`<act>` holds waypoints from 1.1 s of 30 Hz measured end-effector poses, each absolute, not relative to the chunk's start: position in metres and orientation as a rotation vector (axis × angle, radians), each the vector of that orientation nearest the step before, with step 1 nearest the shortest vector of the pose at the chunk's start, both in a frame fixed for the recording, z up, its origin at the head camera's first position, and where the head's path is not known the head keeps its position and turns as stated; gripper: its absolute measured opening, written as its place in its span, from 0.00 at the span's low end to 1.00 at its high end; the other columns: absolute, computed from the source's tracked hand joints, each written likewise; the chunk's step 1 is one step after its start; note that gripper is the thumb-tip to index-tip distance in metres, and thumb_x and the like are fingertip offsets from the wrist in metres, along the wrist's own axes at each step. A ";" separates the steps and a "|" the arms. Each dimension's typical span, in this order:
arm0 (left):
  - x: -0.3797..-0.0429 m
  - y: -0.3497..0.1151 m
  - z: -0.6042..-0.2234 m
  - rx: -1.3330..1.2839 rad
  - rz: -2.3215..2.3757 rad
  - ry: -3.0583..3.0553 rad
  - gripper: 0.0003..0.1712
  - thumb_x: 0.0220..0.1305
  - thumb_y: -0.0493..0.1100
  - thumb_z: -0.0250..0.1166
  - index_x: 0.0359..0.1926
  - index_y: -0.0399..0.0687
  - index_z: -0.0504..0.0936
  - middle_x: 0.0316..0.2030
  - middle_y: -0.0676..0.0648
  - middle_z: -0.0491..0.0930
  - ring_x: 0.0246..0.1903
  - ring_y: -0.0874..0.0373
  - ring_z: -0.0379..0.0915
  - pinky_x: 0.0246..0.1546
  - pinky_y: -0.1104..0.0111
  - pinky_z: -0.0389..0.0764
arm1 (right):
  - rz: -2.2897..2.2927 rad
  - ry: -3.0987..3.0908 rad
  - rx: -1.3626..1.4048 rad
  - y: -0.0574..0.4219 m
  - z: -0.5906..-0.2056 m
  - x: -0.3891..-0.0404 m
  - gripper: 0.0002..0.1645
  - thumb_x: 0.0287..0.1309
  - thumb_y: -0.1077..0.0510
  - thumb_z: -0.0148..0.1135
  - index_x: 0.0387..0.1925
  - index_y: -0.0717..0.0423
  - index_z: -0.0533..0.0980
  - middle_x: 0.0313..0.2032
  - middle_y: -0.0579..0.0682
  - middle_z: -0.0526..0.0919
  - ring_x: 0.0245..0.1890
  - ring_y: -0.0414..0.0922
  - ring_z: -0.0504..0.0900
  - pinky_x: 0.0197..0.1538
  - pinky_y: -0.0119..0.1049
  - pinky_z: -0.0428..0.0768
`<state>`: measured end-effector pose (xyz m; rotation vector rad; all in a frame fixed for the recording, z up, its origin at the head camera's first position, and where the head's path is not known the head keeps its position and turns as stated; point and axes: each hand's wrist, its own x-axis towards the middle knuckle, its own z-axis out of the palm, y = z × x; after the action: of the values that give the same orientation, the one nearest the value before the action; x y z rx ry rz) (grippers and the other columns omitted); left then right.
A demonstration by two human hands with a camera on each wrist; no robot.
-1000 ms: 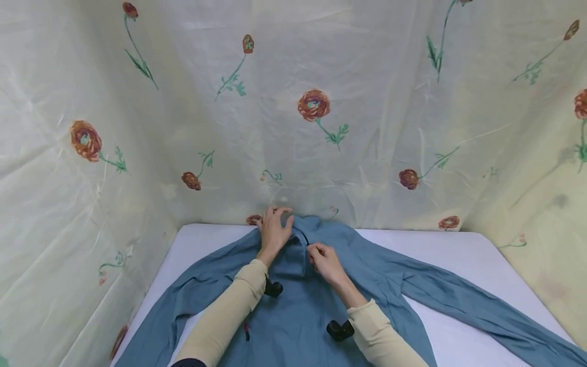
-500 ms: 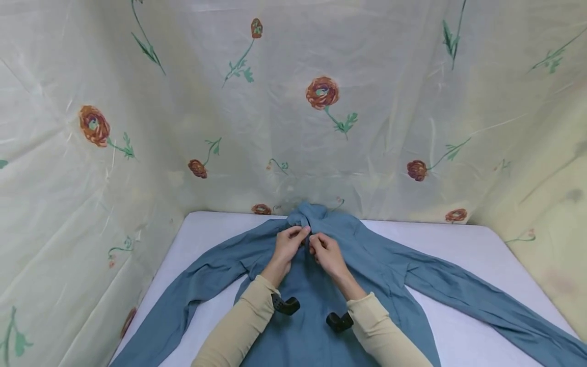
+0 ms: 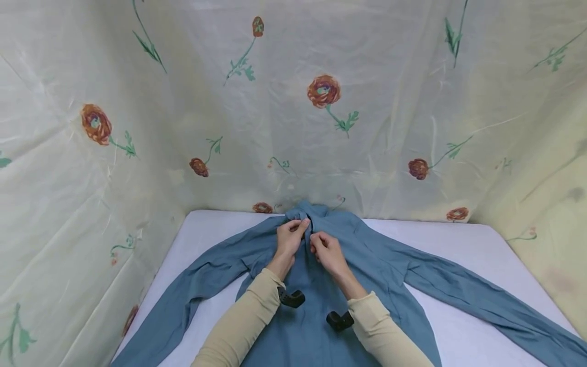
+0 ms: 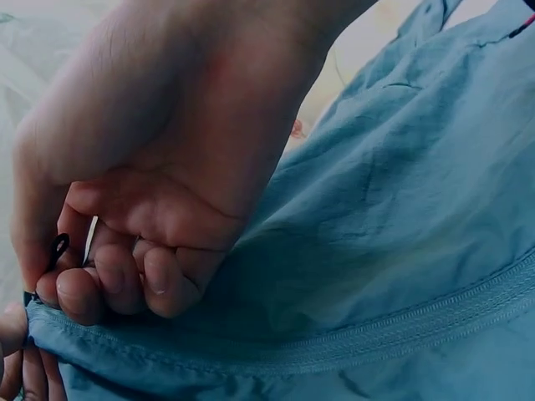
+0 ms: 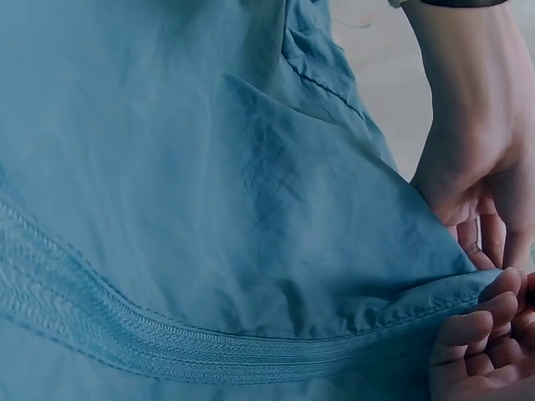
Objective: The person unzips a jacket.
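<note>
Jacket (image 3: 316,290), one, blue, long-sleeved. Lies front up on the white tabletop (image 3: 426,232): collar (image 3: 321,210) at the middle of the far edge, one sleeve (image 3: 202,270) running towards the near left corner, the other (image 3: 468,290) out to the right edge.

Zip (image 4: 393,326), blue, runs down the jacket's front from the hands; its tapes look joined along the stretch the right wrist view shows.

Pull loop (image 4: 59,248), black, small, shows between the thumb and curled fingers of the right hand (image 3: 327,253), which appears to pinch it.

Left hand (image 3: 290,239), just beside the right: fingertips narrow, pinching the jacket's front edge below the collar.

Handling, as judged: light, thin, soft, quick to crease, probably a little slippery; not fragile. Best holds: the loop for the zip, the firmer zip edge near the collar for steadying; loose panel cloth would likely bunch.

Also present: pale flowered curtain (image 3: 257,127) behind the far edge; a black device (image 3: 339,321) at each wrist.
</note>
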<state>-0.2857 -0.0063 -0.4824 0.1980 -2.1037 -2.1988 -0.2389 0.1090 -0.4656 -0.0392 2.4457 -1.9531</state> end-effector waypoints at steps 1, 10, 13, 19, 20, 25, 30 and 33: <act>-0.286 -0.006 -0.482 0.203 -2.196 -2.102 0.18 0.58 0.54 0.67 0.41 0.45 0.86 0.33 0.49 0.84 0.29 0.63 0.74 0.33 0.71 0.75 | -1.953 2.446 -0.039 0.109 -0.465 -0.239 0.20 0.70 0.52 0.48 0.32 0.66 0.74 0.22 0.49 0.73 0.15 0.40 0.64 0.22 0.30 0.66; -0.289 -0.003 -0.480 0.230 -2.166 -2.081 0.17 0.58 0.53 0.68 0.39 0.45 0.87 0.33 0.48 0.84 0.30 0.63 0.74 0.34 0.71 0.75 | -1.951 2.424 -0.023 0.109 -0.458 -0.233 0.20 0.70 0.52 0.49 0.32 0.66 0.74 0.23 0.52 0.74 0.15 0.39 0.65 0.23 0.30 0.67; -0.289 -0.003 -0.481 0.230 -2.162 -2.082 0.17 0.58 0.53 0.68 0.39 0.45 0.87 0.34 0.47 0.84 0.30 0.62 0.75 0.35 0.71 0.76 | -1.949 2.408 -0.017 0.108 -0.448 -0.226 0.20 0.70 0.54 0.49 0.33 0.69 0.74 0.23 0.55 0.75 0.15 0.40 0.65 0.22 0.31 0.67; -0.290 -0.003 -0.484 0.247 -2.159 -2.060 0.17 0.58 0.53 0.68 0.39 0.45 0.87 0.33 0.48 0.84 0.30 0.62 0.74 0.35 0.70 0.75 | -1.914 2.414 -0.017 0.106 -0.435 -0.212 0.20 0.70 0.56 0.48 0.35 0.73 0.73 0.25 0.60 0.75 0.16 0.40 0.65 0.23 0.29 0.67; -0.290 -0.003 -0.484 0.252 -2.155 -2.063 0.17 0.58 0.53 0.67 0.39 0.46 0.87 0.33 0.48 0.83 0.30 0.62 0.74 0.35 0.70 0.75 | -1.915 2.410 -0.010 0.106 -0.436 -0.211 0.20 0.70 0.56 0.48 0.36 0.73 0.73 0.25 0.60 0.75 0.16 0.40 0.65 0.23 0.29 0.67; -0.291 -0.002 -0.484 0.272 -2.170 -2.050 0.16 0.58 0.53 0.67 0.38 0.46 0.87 0.33 0.49 0.83 0.31 0.62 0.73 0.36 0.71 0.75 | -1.929 2.427 0.018 0.108 -0.450 -0.219 0.21 0.70 0.53 0.49 0.34 0.70 0.75 0.24 0.56 0.75 0.17 0.41 0.66 0.23 0.31 0.67; -0.292 -0.002 -0.485 0.298 -2.178 -2.034 0.17 0.58 0.54 0.67 0.39 0.46 0.87 0.34 0.48 0.84 0.32 0.61 0.75 0.38 0.70 0.76 | -1.942 2.398 -0.013 0.112 -0.459 -0.222 0.20 0.70 0.53 0.49 0.33 0.68 0.74 0.23 0.54 0.75 0.17 0.42 0.66 0.23 0.32 0.68; -0.292 -0.002 -0.486 0.306 -2.163 -2.046 0.17 0.59 0.53 0.67 0.39 0.45 0.87 0.36 0.47 0.84 0.33 0.60 0.76 0.39 0.68 0.77 | -1.945 2.367 -0.024 0.112 -0.452 -0.215 0.19 0.70 0.56 0.49 0.32 0.69 0.74 0.23 0.56 0.75 0.17 0.42 0.66 0.23 0.31 0.68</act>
<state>-0.2920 -0.0020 -0.4860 0.3061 -2.0458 -2.1628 -0.2154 0.1121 -0.4518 -0.0239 2.3669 -1.9446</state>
